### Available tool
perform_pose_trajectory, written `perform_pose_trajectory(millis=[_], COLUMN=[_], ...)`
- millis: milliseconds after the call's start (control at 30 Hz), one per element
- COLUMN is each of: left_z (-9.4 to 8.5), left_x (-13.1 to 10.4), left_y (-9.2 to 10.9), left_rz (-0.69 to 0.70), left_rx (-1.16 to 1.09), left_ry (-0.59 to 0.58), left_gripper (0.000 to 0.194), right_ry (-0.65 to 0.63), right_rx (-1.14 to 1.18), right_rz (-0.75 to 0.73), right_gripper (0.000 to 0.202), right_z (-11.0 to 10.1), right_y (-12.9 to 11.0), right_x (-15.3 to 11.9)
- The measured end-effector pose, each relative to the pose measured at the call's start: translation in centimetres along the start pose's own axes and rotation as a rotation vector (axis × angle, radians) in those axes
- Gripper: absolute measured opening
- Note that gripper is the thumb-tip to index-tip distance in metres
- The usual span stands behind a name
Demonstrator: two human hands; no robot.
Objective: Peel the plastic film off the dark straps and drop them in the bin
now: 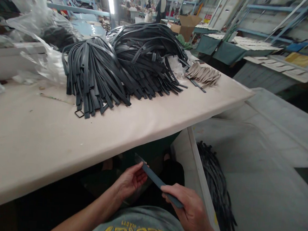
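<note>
Over my lap a dark strap (153,178) runs slantwise between my two hands. My left hand (130,180) pinches its far end between thumb and fingers, where a short tip sticks out beyond the grip. Farther down the same strap, my right hand (187,204) is closed around it near the other end, which shows by the palm. Ahead of my hands, a large heap of similar dark straps (93,72) lies on the pale table (143,120). A small black rectangular ring (79,113) rests beside the heap's front ends.
To my right stands a big grey-white bin (268,172) with a bundle of dark straps (217,187) inside. Beige strips (203,75) lie at the table's far right, clear plastic bags (47,51) at the back left. The table's front edge passes just beyond my hands.
</note>
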State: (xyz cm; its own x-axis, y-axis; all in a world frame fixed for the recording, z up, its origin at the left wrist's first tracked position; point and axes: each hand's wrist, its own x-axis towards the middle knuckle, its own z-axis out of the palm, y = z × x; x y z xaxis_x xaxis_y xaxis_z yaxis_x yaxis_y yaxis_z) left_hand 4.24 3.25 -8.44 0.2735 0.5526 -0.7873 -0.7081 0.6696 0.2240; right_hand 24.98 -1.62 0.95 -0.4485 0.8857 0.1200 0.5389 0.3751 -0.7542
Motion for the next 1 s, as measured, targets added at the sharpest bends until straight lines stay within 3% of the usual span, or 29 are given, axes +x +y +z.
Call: perform_pose_trajectory(millis=[200, 367, 467, 533, 633, 767, 900, 1000], left_z=[-0.1, -0.3, -0.4, -0.6, -0.8, 0.0, 1.7, 2.5], left_x=[-0.3, -0.5, 0.6, 2.4, 6.0, 9.3, 8.7, 6.6], left_y=[-1.3, -1.6, -2.0, -2.3, -2.4, -2.4, -3.7, -4.9], left_rz=[-0.078, -0.148, -0.295, -0.303, -0.187, -0.053, -0.01, -0.019], left_rx=[0.089, 0.041, 0.086, 0.128, 0.156, 0.213, 0.378, 0.544], left_ry=[-0.185, -0.395, -0.409, -0.255, 0.001, 0.088, -0.021, -0.206], left_gripper=[0.009, 0.015, 0.046, 0.055, 0.044, 0.027, 0.024, 0.036], right_ry=[0.07, 0.101, 0.104, 0.046, -0.081, -0.029, 0.027, 0.231], right_rx=[-0.168, 0.033, 0.073, 0.136, 0.234, 0.435, 0.684, 0.818], right_rz=[-0.069, -0.121, -0.071, -0.026, 0.017, -0.001, 0.193, 0.435], right_gripper=[0.027, 0.026, 0.023, 0.021, 0.02, 0.025, 0.021, 0.017], right_z=[3.9, 5.3, 3.5, 0.8, -4.3, -9.4, -9.4, -7.4], right_y=[3.2, 5.5, 4.5, 2.9, 0.4, -0.4, 2.6, 6.8], right_x=[3.3, 4.5, 3.6, 2.1, -1.4, -6.1, -6.8, -5.0])
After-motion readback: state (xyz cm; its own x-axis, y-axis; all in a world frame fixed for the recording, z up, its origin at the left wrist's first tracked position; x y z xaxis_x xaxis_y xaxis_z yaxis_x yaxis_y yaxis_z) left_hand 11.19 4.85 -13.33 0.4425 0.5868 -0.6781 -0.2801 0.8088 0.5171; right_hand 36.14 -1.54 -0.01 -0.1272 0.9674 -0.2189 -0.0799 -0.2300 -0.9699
